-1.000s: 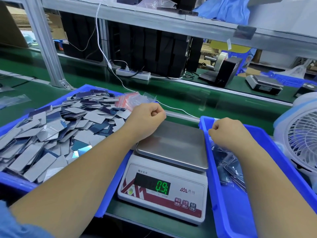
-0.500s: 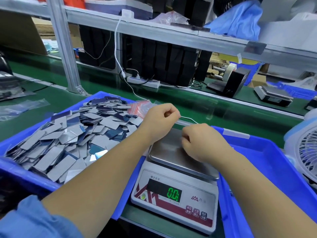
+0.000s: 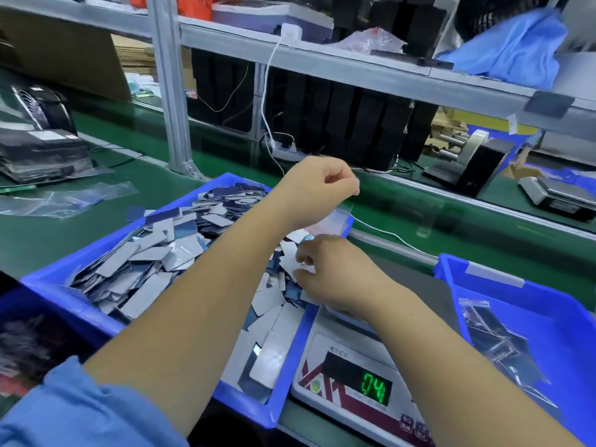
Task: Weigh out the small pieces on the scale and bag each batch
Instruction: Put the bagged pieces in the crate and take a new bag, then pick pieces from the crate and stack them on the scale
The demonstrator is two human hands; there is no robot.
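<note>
Left hand (image 3: 317, 185) is raised at centre frame above the far corner of the left blue bin (image 3: 80, 262), fingers curled with thumb against forefinger; it looks like a pinch on the top edge of a clear zip bag (image 3: 332, 217) hanging below it, though the film is blurred and I can't confirm the contact. Likely reason: holding the bag up by its mouth lets it hang open for loading. Right hand (image 3: 329, 272) sits lower, just right of centre, fingers bent into the near-right corner of the pile of small flat pieces (image 3: 154, 253), grey and dark blue cards, and seems to be picking up a few; exactly what it grips is hidden behind the knuckles. That forearm crosses over the digital scale (image 3: 358, 375) at lower centre, which sits between the two bins so either hand reaches it without shifting. Green display shows something like 0.4; platter is mostly hidden by the arm, so I can't tell what's on it. Right blue bin (image 3: 548, 304) at lower right holds filled clear bags (image 3: 496, 337), so it's evidently the output side. Spare empty bags (image 3: 64, 201) lie on the green bench (image 3: 403, 201) at mid left. Judgement: start of a new batch, bag in hand, pieces not yet weighed.
</note>
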